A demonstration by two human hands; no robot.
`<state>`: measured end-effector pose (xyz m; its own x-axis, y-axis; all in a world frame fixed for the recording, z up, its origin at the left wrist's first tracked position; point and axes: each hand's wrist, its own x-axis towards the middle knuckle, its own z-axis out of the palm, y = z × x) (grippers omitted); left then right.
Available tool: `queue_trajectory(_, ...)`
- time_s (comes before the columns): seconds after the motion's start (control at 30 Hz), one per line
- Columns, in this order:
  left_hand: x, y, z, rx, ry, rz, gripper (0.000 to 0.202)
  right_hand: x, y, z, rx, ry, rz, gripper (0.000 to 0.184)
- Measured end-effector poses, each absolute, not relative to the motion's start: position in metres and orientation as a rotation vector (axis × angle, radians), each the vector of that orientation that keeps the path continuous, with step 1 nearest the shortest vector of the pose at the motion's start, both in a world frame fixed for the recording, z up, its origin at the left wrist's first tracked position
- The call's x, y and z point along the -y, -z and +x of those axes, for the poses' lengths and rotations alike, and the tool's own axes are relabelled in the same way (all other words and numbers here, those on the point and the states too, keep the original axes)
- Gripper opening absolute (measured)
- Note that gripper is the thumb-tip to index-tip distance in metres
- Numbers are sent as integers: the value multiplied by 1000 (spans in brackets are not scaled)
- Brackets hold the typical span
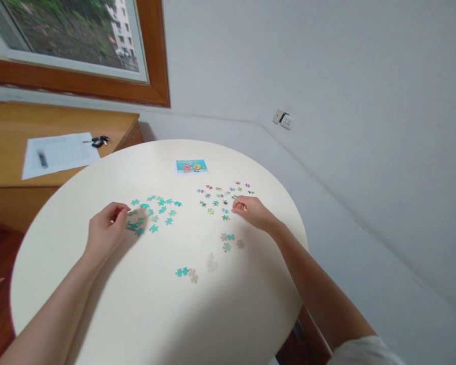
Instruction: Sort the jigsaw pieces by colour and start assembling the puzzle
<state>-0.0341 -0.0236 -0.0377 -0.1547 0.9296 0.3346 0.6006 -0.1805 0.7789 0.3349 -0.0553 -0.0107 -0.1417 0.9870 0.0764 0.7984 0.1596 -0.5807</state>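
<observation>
My left hand (105, 226) hovers at the left edge of a spread of teal jigsaw pieces (161, 209), its fingers curled together; whether a piece is between them I cannot make out. On the right, my right hand (254, 211) has thumb and fingers pinched at the edge of a group of multicoloured jigsaw pieces (216, 203). Anything in that pinch is too small to name. Closer to me lie a few teal and grey pieces (227, 247), a teal piece (182, 272) touching a grey one (193, 276), and pale pieces (212, 262).
A picture card (191, 166) with cartoon figures lies toward the far side of the round white table (144, 319). Beyond it on the left, a wooden desk (7, 121) carries printed paper (66, 152) and keys (99, 141). A wall with sockets (287, 121) borders the right.
</observation>
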Motion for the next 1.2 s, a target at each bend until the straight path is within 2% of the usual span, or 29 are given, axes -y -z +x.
queue_trajectory(0.27, 27, 34, -30, -1733, -1272, 1751, 12, 68, 37, 317, 2277, -229, -1703, 15)
queue_trajectory(0.77, 26, 34, -29, -1694, -1302, 1729, 7, 70, 40, 314, 2256, -185, -1770, 12)
queue_trajectory(1.2, 26, 35, -28, -1696, -1289, 1701, 12, 59, 27, 298, 2309, -185, -1734, 16)
